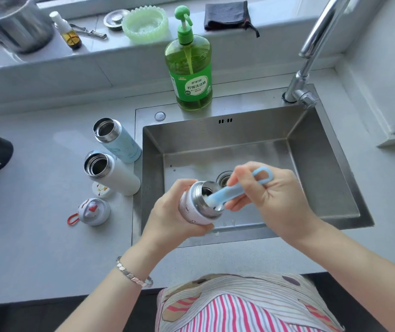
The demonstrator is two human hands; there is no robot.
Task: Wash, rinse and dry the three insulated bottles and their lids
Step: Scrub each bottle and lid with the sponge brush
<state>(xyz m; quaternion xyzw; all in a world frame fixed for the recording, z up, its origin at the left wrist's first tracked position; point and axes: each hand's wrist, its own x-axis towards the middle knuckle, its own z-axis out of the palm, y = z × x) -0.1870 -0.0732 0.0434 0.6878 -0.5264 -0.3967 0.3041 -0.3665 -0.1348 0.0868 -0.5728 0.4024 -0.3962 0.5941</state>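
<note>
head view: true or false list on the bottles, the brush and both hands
The left hand grips a printed white bottle over the sink. True.
The right hand holds a sponge. False: it holds a light blue bottle brush, its head in that bottle's mouth.
The light blue bottle and plain white bottle stand lidless on the counter. True.
The dish soap bottle lies in the basin. False: it stands on the sink's back rim.

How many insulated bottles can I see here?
3. A blue bottle and a white bottle stand on the counter beside the sink; the left hand holds a third bottle over it.
</note>
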